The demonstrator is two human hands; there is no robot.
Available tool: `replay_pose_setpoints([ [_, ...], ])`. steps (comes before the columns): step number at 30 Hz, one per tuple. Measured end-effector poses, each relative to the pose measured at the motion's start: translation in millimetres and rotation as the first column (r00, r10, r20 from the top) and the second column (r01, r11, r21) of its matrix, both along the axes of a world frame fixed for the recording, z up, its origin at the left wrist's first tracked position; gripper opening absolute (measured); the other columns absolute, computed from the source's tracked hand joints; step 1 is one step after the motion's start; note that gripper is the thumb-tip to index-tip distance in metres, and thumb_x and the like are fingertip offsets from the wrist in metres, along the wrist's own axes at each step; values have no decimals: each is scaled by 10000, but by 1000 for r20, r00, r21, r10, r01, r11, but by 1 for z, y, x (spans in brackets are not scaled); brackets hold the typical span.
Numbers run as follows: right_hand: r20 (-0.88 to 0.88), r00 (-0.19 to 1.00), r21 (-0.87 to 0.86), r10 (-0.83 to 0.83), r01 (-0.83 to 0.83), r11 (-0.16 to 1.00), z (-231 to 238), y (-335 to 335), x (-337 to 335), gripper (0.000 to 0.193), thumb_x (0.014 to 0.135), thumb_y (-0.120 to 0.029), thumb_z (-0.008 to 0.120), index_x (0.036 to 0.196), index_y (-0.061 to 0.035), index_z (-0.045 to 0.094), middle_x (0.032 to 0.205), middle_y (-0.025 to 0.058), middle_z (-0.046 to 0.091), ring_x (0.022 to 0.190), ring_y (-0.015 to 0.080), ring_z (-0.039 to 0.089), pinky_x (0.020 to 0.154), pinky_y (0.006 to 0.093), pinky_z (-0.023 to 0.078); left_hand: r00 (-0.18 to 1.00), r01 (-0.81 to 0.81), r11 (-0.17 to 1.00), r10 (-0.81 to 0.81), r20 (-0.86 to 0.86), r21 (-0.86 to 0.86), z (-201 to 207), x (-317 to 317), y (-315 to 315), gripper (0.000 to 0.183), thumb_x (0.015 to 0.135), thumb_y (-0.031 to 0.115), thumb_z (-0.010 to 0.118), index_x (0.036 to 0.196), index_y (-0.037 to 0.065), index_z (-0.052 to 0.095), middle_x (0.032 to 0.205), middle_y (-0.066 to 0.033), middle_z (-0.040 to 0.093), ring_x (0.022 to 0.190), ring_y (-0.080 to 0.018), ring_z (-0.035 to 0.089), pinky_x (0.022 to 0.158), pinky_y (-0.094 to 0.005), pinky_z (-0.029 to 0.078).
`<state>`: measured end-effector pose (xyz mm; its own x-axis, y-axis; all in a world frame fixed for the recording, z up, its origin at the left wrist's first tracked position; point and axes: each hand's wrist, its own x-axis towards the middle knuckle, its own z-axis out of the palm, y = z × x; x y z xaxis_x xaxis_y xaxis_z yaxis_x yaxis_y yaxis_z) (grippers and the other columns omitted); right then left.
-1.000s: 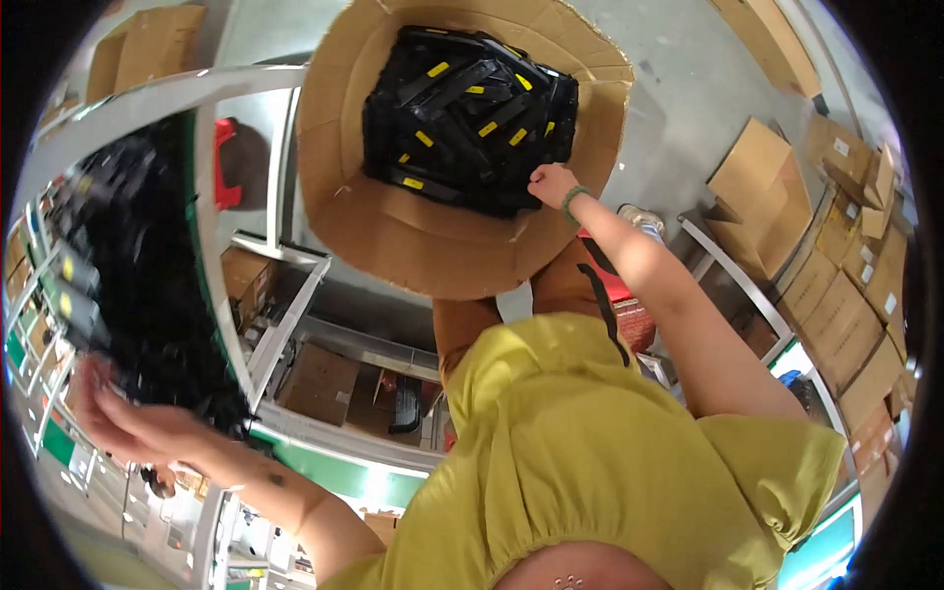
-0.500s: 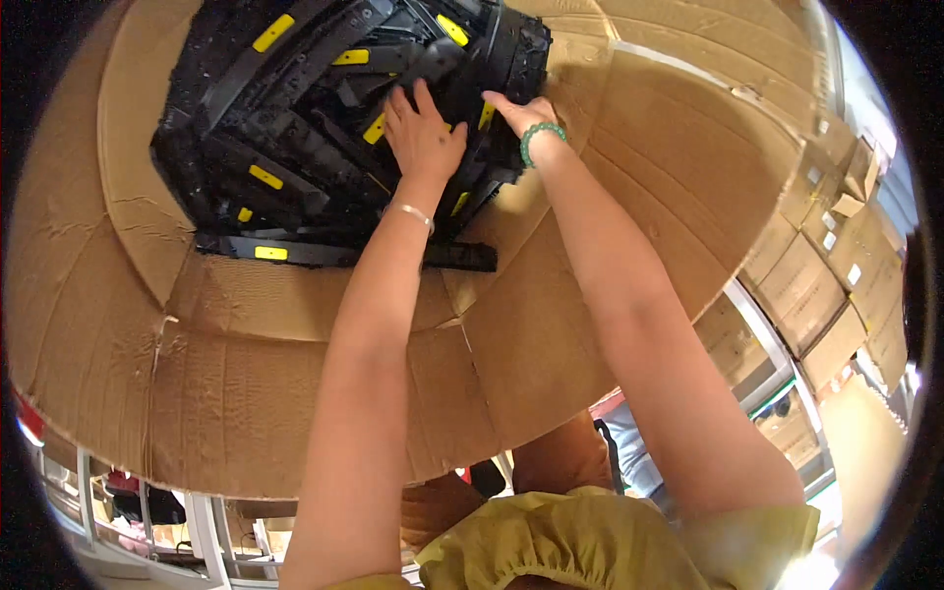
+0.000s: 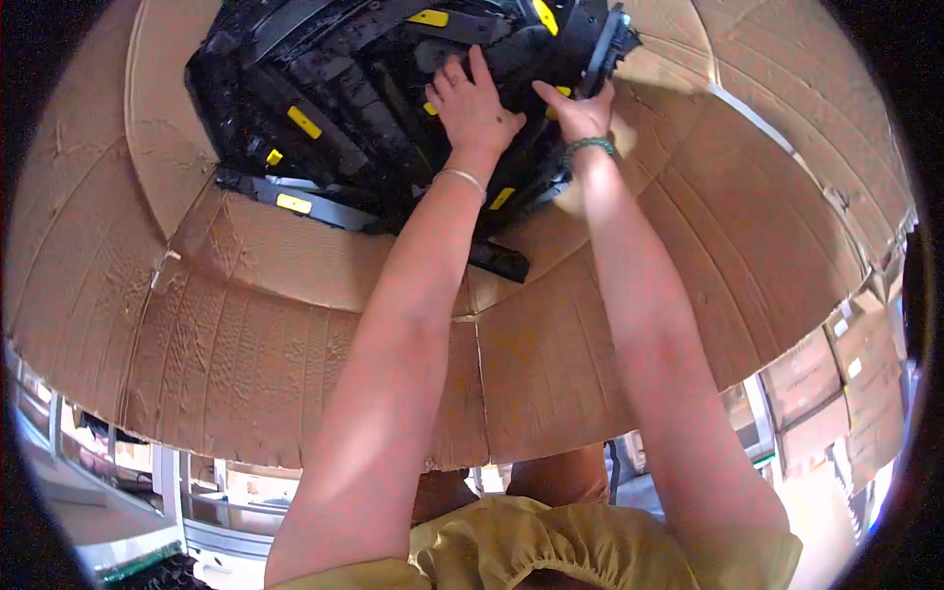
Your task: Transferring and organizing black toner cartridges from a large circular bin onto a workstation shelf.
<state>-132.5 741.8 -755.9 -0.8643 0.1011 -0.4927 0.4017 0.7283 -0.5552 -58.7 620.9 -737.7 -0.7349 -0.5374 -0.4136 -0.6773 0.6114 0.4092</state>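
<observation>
Long black plastic parts (image 3: 339, 93) with yellow labels lie piled in a deep cardboard box. My left hand (image 3: 474, 110) rests over the middle of the pile, fingers spread, palm down, holding nothing visible. To its right, my right hand (image 3: 584, 116), with a green bead bracelet (image 3: 590, 146), is at the pile's right edge. Its thumb points left and its fingers bend round the end of a black plastic strip (image 3: 602, 54); the fingertips are partly hidden. One labelled black strip (image 3: 344, 211) lies along the near side of the pile, partly covered by my left forearm.
The tall cardboard wall (image 3: 551, 364) of the box curves round the pile, and both my forearms reach over its near edge. Stacked cartons (image 3: 806, 379) stand outside at the right. A metal frame (image 3: 169, 492) is at the lower left.
The view has shifted, so the pile appears higher and farther right. Both hands stay on the parts. The strip by my right hand now stands out more at the pile's right edge.
</observation>
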Motion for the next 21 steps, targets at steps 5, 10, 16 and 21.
replay_pose_setpoints([
  [5,3,996,20,88,-88,996,37,-21,-4,905,496,-277,827,1206,16,348,1089,194,546,1010,288,530,901,345,401,1000,0,1000,0,-17,20,-3,6,-5,970,473,326,818,1271,78,326,1184,-177,375,1128,-354,337,991,-454,258],
  [10,-544,834,-288,92,-288,913,87,-60,-19,757,563,-107,822,1152,24,365,1016,104,520,896,172,519,824,303,435,991,54,980,-30,-129,189,10,2,-14,898,494,269,800,1246,85,345,1140,-177,396,1072,-344,376,912,-433,323],
  [16,-638,765,-262,90,-325,909,143,-93,-14,778,542,-86,808,1163,25,353,1035,106,511,921,181,515,830,307,433,927,-141,829,302,-222,542,17,11,-68,703,511,225,763,1122,36,471,962,-180,602,927,-349,568,852,-414,435],
  [21,-412,905,-274,104,-232,933,130,-74,1,792,552,-113,807,1166,47,332,1030,111,524,935,188,508,861,311,419,559,-251,306,820,-121,918,85,28,-130,484,570,14,778,993,-6,544,939,-78,609,833,-166,578,768,-310,480],
])
